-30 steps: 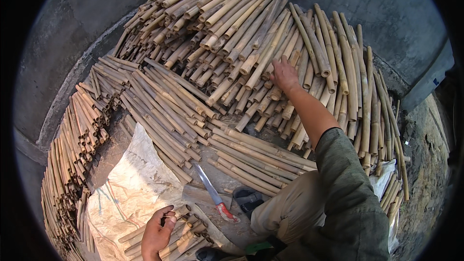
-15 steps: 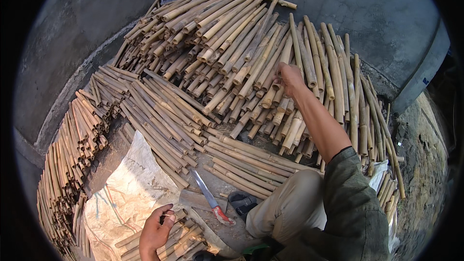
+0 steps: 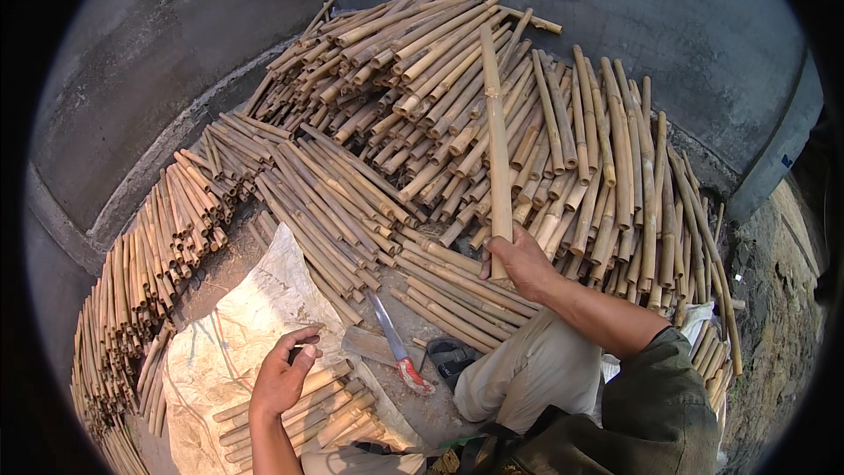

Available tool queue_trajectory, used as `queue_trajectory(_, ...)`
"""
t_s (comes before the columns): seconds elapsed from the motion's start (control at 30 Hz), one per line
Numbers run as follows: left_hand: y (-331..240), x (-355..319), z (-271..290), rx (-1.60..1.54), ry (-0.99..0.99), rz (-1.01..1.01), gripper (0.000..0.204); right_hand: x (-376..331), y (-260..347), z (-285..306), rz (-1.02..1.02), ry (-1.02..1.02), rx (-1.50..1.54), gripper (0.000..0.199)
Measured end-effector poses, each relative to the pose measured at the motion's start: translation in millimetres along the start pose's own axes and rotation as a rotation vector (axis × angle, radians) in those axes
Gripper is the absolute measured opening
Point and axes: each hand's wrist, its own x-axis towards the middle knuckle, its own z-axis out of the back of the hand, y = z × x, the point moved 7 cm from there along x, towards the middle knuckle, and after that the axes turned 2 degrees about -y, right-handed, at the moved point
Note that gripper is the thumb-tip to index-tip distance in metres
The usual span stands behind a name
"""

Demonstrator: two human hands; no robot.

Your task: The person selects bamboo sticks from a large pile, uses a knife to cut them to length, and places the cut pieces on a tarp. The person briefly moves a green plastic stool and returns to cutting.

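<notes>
Bamboo poles [image 3: 422, 62] lie heaped against a grey wall [image 3: 563, 0] with many ends facing outward, probably for easy picking, while a pale sack [image 3: 255, 299] on the floor [image 3: 215, 277] seems to keep a small batch of sticks [image 3: 321, 413] off the dirt. In front of the heap, the right hand [image 3: 523, 266] grips one long pole [image 3: 495, 132] near its lower end, apparently to steer its whole length; a red-handled knife [image 3: 387, 330] lies nearby, and the left hand [image 3: 286, 374] hovers over the sack, loosely open, nothing visible in it.

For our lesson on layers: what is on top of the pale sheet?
Bamboo poles lie on the pale sheet; what is beneath them or hidden by the left hand cannot be seen.
</notes>
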Motion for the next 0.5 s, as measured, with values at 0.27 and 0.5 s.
queue_trajectory(0.27,-58,-2,148,-0.555,-0.566,-0.279,0.101,-66,-85,-92,-0.057,0.582,-0.570,0.031)
queue_trajectory(0.5,-32,-116,277,-0.939,-1.088,-0.672,0.038,-14,-147,-143,0.341,0.571,-1.339,0.064)
